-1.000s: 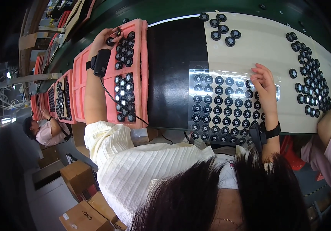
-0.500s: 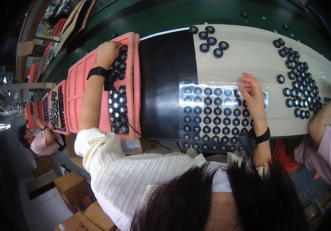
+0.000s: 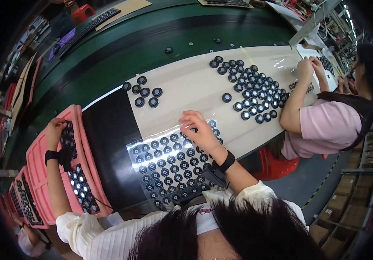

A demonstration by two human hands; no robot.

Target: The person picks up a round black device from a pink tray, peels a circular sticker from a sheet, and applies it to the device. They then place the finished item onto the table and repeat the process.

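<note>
My left hand (image 3: 56, 126) is at the far end of a pink foam tray (image 3: 43, 169), its fingers curled together beside the black round parts (image 3: 68, 138) lying in it. Whatever is between those fingertips is hidden. My right hand (image 3: 198, 131) hovers at the far edge of a clear sheet of round black stickers (image 3: 169, 162). Its fingers are loosely bent and apart, with nothing visible in them. The sheet lies partly on a beige board (image 3: 173, 91) and partly on a black surface (image 3: 108, 125).
A few black round parts (image 3: 145, 92) sit at the board's far left corner. Many more (image 3: 256, 91) are clustered to the right. A co-worker in pink (image 3: 325, 123) works at the right end. A red stool (image 3: 277, 164) stands below the table edge.
My view has swung to the right, so the tray and sheet appear farther left and the co-worker shows more fully. My left hand remains at the tray, my right hand by the sheet's far edge.
</note>
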